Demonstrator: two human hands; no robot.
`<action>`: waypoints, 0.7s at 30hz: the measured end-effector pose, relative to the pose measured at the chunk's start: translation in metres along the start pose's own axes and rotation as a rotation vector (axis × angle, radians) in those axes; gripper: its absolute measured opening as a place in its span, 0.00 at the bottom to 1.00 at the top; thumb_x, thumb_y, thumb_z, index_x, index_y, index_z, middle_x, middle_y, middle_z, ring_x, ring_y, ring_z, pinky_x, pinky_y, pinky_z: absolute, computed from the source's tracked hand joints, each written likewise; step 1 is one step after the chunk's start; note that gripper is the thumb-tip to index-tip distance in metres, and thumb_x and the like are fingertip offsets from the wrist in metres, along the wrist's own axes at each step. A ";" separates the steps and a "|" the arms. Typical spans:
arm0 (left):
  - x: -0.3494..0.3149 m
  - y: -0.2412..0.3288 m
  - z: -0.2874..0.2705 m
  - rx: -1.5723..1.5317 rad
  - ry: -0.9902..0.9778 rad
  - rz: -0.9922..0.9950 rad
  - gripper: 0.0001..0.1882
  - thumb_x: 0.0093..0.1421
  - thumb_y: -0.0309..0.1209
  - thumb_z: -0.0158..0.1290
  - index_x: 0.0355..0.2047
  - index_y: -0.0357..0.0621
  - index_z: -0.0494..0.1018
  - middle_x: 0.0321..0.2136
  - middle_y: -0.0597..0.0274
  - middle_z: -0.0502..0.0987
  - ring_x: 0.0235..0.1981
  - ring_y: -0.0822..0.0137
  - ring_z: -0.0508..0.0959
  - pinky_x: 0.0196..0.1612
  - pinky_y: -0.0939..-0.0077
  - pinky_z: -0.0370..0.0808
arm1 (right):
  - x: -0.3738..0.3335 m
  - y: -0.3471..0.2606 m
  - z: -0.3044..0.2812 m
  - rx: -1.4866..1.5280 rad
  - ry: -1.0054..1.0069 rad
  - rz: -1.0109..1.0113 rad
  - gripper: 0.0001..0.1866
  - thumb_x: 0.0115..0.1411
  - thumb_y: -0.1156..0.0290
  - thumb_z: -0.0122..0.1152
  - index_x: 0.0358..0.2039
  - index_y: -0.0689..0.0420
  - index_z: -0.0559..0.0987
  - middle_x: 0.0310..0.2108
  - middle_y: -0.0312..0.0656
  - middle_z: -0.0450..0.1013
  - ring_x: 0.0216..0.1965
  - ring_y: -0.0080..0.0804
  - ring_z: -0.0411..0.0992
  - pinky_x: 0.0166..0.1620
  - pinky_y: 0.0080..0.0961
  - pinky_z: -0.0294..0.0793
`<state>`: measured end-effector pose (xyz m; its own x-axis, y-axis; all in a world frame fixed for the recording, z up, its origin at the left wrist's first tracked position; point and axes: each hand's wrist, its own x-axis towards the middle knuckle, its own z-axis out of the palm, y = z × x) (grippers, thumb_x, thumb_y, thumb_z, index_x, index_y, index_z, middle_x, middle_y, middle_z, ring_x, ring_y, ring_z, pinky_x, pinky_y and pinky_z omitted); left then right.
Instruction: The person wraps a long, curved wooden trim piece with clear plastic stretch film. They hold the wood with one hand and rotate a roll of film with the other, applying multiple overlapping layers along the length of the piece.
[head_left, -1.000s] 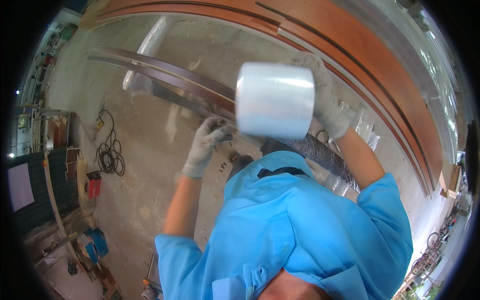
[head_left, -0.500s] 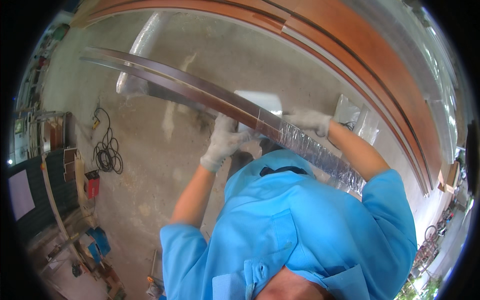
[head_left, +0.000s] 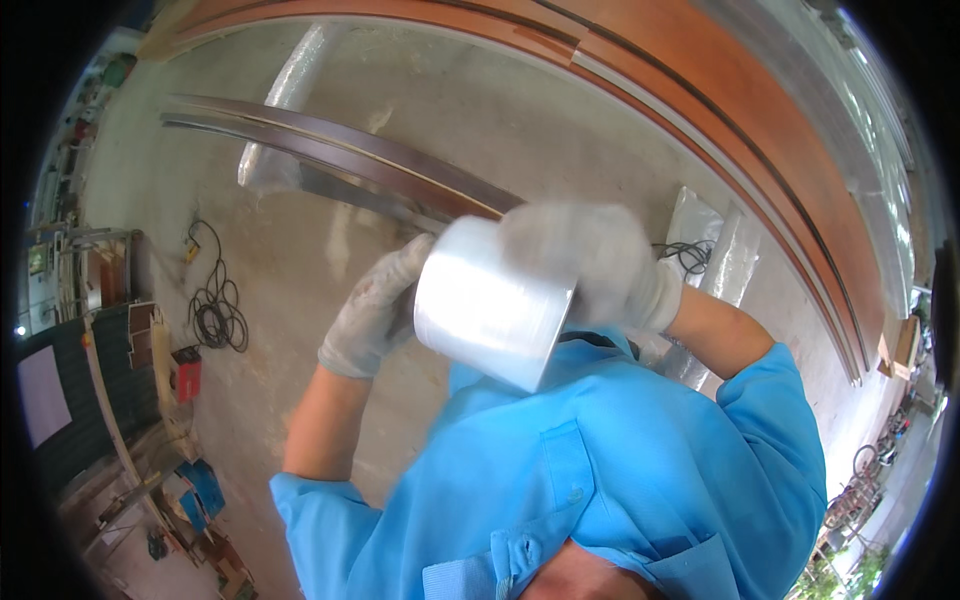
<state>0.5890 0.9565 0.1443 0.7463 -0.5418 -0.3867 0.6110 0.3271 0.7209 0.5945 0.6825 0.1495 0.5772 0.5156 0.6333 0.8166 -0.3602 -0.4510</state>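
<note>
A roll of clear stretch film point(head_left: 480, 300) is up in front of my chest, tilted, its shiny side toward me. My left hand point(head_left: 375, 310), in a whitish work glove, grips the roll at its left end; some fingers are hidden behind it. My right hand point(head_left: 600, 262), gloved too and smeared by motion, is closed over the roll's upper right part. Behind the roll, a long dark brown profile point(head_left: 400, 160) runs from the far left toward me. The roll and my hands hide its near part.
Long orange-brown panels point(head_left: 700, 80) curve across the far side and right. A film-wrapped bundle point(head_left: 290, 90) lies at the far left. Black cable point(head_left: 215, 315) lies coiled on the concrete floor, near a red box point(head_left: 187, 370). More wrapped pieces point(head_left: 735, 265) lie to the right.
The film roll has come up from behind the brown profile to the near side, and now covers part of it. My left hand has moved left and nearer; my right hand has come over the roll.
</note>
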 end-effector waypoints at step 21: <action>0.064 -0.062 -0.056 0.103 -0.032 0.007 0.27 0.63 0.25 0.59 0.61 0.32 0.69 0.56 0.55 0.77 0.56 0.61 0.78 0.63 0.66 0.73 | -0.011 0.073 -0.037 0.270 -0.608 1.169 0.28 0.64 0.57 0.63 0.62 0.54 0.75 0.55 0.42 0.77 0.57 0.31 0.74 0.57 0.37 0.76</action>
<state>0.6132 0.9448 0.0427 0.7404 -0.5649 -0.3644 0.5746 0.2504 0.7792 0.6476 0.6219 0.1325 0.7786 0.3000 -0.5511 -0.2167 -0.6957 -0.6849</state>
